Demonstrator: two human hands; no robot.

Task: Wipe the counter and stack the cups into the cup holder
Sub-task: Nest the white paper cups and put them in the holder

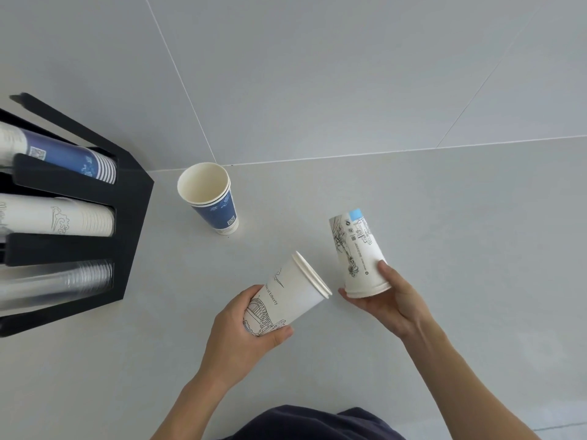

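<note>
Leftmost, the black cup holder [127, 198] sits well to the left of both hands, its rows of stacked cups lying sideways. Beyond the left hand, blue cups [211, 198] stand nested upright on the surface [444, 233]. Nearer, the left hand [244, 328] is wrapped around the base of a white cup stack [286, 296], its rims tilted toward the right hand. Just right of those rims, the right hand [387, 296] grips an inverted printed cup [357, 252] at its rim, base pointing away; nesting them probably needs it turned.
</note>
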